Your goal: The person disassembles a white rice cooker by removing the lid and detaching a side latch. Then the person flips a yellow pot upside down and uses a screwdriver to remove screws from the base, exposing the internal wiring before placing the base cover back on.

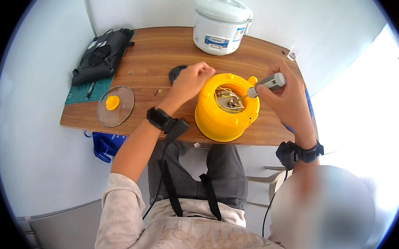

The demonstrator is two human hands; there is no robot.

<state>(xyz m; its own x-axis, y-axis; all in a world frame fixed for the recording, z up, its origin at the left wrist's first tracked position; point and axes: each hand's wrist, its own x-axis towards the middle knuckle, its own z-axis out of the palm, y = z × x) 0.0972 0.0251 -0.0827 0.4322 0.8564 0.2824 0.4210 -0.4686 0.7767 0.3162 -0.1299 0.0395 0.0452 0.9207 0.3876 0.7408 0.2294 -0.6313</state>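
Note:
A yellow appliance housing [221, 127] stands upside down near the table's front edge. Its round underside opening shows yellow and white wires and metal parts. My right hand [287, 95] is closed round a screwdriver [268, 85] with a grey and white handle. The shaft slants down left into the opening, and its tip is hard to make out among the wires. With curled fingers, my left hand [192, 82] holds the housing at its far left edge; the fingertips are partly hidden. Behind that hand lies a black round cover [177, 73], partly covered.
A white rice cooker [221, 25] stands at the back. To the left are a glass lid [115, 118] with a yellow knob, a black appliance [100, 58] and a green cutting mat [78, 94]. Small screws [158, 92] lie left of the housing. A clear container [293, 54] sits far right.

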